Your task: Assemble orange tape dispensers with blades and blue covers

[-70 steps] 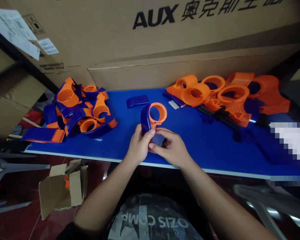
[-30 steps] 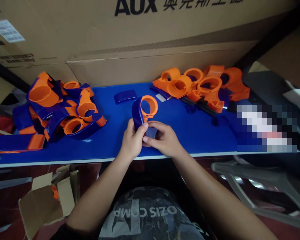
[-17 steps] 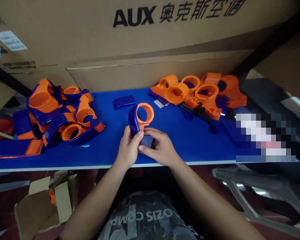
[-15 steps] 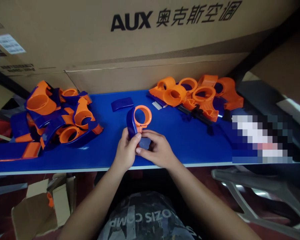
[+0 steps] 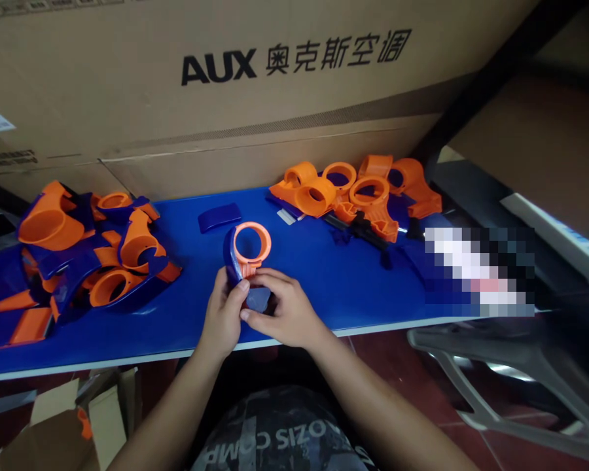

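An orange and blue tape dispenser (image 5: 252, 243) is held over the near side of the blue table, its orange ring uppermost. My left hand (image 5: 223, 314) is closed round its blue side plate, the thumb pressing low on the front. From the right, the curled fingers of my right hand (image 5: 287, 307) grip the dispenser's lower end. Between both hands shows a greyish flap (image 5: 258, 299), partly covered by the fingers. Just beyond the dispenser lies a loose dark blue curved plate (image 5: 220, 217).
On the left is a pile of orange and blue dispensers (image 5: 142, 242). Orange ring parts (image 5: 373, 191) lie at the back right, beside a black tool (image 5: 360, 229). A large cardboard box (image 5: 127, 98) stands behind. Below are an open carton (image 5: 44, 432) and a grey plastic stool (image 5: 451, 366).
The view has turned, so the scene appears shifted left and slightly lower. Both hands keep the same hold on the tape dispenser, with little visible change in their grip.
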The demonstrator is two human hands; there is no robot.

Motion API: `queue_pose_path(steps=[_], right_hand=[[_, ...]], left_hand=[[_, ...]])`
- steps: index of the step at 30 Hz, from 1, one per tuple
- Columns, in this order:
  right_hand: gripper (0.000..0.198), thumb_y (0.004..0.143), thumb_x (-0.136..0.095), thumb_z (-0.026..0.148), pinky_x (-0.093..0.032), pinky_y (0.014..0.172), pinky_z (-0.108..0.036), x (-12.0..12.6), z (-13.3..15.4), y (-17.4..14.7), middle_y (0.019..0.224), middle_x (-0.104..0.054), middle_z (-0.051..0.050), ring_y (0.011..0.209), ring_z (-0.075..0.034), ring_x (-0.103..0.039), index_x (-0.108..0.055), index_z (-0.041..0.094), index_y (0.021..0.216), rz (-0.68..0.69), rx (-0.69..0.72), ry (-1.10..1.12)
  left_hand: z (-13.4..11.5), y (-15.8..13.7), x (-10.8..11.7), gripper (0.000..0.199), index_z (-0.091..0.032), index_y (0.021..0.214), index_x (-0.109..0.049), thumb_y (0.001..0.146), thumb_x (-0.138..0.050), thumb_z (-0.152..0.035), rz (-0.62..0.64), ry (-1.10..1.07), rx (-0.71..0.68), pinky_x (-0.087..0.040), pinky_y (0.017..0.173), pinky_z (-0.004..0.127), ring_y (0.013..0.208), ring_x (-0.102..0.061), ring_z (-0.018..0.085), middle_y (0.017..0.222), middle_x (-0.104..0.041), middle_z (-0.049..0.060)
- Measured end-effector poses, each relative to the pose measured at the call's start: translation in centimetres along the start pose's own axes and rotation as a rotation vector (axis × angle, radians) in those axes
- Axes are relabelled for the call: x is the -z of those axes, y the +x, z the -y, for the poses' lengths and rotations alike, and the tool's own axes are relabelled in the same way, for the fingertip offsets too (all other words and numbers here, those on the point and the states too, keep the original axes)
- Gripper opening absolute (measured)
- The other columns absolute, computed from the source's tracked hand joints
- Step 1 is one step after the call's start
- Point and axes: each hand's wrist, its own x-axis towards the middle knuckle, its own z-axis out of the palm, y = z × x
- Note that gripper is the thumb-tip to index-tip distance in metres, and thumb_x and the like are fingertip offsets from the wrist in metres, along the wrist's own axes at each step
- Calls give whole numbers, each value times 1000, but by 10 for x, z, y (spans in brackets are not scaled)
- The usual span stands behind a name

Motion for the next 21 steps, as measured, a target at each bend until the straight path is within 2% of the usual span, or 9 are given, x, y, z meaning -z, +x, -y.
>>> queue_pose_path(steps=[9,16,21], right_hand=[[36,78,-87,27,-61,95,-40,0,3,-1,113,-81,-8,103,-25,-78,-73,24,110,13,-16,-18],[35,79,-86,28,-61,89,-39,0,5,-3,111,-81,-8,98,-25,-78,-73,23,111,13,-24,-57],[37,80,-84,25,-63,88,-39,0,6,-3,114,-81,-8,99,-26,-79,-72,24,115,26,-27,-73]], left_hand=[[-2,-1,-2,40,-23,113,-66,92,-69,-56,-51,60,37,-56,89,35,98,-70,23,105,-74,5],[0,0,-1,41,-23,117,-65,91,-71,-54,-16,9,32,-56,91,35,102,-69,23,112,-74,5],[-1,-1,-1,40,-23,114,-65,90,-73,-54,-31,10,37,-57,89,34,100,-70,22,108,-74,5]])
